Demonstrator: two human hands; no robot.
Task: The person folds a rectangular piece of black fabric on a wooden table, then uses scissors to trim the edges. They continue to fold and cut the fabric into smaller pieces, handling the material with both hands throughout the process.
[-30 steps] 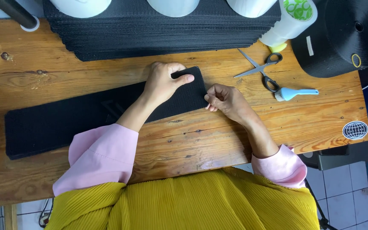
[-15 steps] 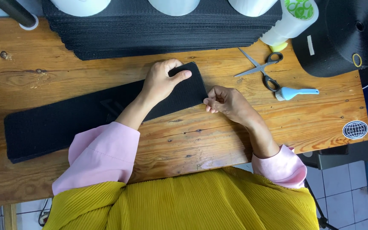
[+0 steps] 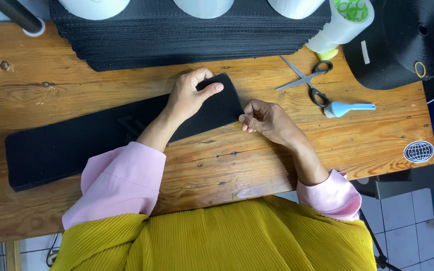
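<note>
The left hand [image 3: 189, 98] lay flat on the right end of a long black strip [image 3: 76, 143], fingers spread and thumb out, pressing it down on the desk [image 3: 257, 160]. The right hand [image 3: 264, 120] sat just beside that end, its fingertips pinched together on the strip's near right corner. The two hands were close but did not touch. The strip ran slanted across the desk, from near the left edge up to the middle.

What could have gone wrong? The pinch on the corner was small, so the cloth might have slipped out of the fingers. The far left part of the strip had nothing holding it, so a pull could have made it slide or bunch up. A stack [image 3: 187, 32] of black strips lay along the back edge, very near the left hand, and a push might have knocked its front row crooked. Scissors [image 3: 307, 80] and a little blue brush [image 3: 350, 108] lay near the right hand toward the back right corner, and a quick swing of that hand could have bumped them
</note>
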